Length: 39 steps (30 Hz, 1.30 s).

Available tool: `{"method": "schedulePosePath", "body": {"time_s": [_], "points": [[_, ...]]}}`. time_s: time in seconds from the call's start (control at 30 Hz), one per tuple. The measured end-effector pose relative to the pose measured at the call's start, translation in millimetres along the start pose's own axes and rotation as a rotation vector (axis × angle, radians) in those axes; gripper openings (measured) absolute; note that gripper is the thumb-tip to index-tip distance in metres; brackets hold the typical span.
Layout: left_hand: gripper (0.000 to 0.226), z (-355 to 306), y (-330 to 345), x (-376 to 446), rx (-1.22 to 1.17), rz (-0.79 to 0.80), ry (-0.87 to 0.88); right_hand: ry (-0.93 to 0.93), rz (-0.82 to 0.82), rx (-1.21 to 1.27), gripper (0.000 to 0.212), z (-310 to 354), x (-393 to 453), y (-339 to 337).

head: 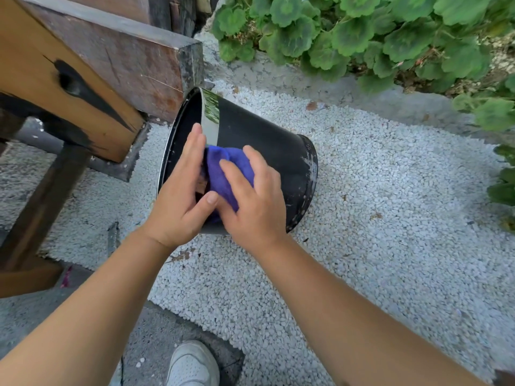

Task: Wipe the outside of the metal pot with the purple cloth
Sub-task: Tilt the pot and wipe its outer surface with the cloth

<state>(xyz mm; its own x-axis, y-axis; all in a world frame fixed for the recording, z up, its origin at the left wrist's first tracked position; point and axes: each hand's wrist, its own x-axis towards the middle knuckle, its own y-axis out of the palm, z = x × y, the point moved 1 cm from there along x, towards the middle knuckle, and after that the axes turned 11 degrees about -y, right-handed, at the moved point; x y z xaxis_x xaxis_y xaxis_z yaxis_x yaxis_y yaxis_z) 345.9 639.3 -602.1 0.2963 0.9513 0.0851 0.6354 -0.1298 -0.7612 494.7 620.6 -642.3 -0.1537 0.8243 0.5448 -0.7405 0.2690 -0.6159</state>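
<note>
So I've got the metal pot point(267, 151) tipped over on its side on the white gravel point(390, 218), open mouth pointing left toward the wooden bench point(83, 87), base pointing right. The outside is black, with a shiny strip near the rim that mirrors the greenery, and the base edge looks scuffed and speckled.

My left hand point(181, 196) is on the rim end of the pot. The fingers are straight and lying close together across the rim, and my thumb sticks out to the right, its tip touching the purple cloth point(223, 174). It's resting there more than clutching anything, as far as I can see.

My right hand point(253, 196) is laid on top of the cloth, which is bunched up against the side of the pot, just right of the rim. Those fingers are a bit spread and lightly bent, pushing the cloth onto the black wall. Can't tell if the thumb is tucked under the fabric or not.

Big round-leaved green plants point(376, 34) along the top and right edge, past a concrete strip. One white sneaker point(192, 363) pokes in at the bottom, standing on the grey paving.
</note>
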Motion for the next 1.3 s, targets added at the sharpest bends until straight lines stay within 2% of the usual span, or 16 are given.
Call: {"method": "schedulePosePath", "body": {"time_s": [0.07,0.23,0.37,0.5,0.67,0.9,1.07,1.13,1.2,1.3], "points": [[0.094,2,-1,2,-0.004,-0.005,-0.020,0.080,-0.014,-0.012,0.042,-11,-11,6],[0.092,11,-5,-1,-0.015,-0.045,-0.093,0.366,0.010,-0.032,0.052,-49,-36,4],[0.086,13,-4,-1,-0.071,-0.030,-0.139,0.452,0.019,-0.026,0.053,-66,-40,1],[0.082,25,-4,-22,-0.126,-0.006,-0.157,0.521,-0.032,0.053,0.049,-75,-41,-2],[0.087,21,5,-37,-0.098,0.043,-0.206,0.732,-0.100,0.246,0.048,-80,-40,-5],[0.080,-4,-26,0,-0.084,0.061,-0.253,0.780,-0.047,0.254,0.046,-91,-17,-22],[0.091,-14,-21,3,-0.060,0.121,-0.367,0.825,0.059,0.253,0.047,-99,-9,-28],[0.088,-16,-17,2,-0.020,0.124,-0.356,0.871,-0.032,0.236,0.044,-97,-5,-28],[0.086,-19,-17,4,0.026,0.109,-0.311,0.918,-0.193,0.234,0.040,-90,-3,-31],[0.086,-22,-15,6,0.023,0.086,-0.287,0.912,-0.339,0.297,0.035,-75,12,-39]]}}
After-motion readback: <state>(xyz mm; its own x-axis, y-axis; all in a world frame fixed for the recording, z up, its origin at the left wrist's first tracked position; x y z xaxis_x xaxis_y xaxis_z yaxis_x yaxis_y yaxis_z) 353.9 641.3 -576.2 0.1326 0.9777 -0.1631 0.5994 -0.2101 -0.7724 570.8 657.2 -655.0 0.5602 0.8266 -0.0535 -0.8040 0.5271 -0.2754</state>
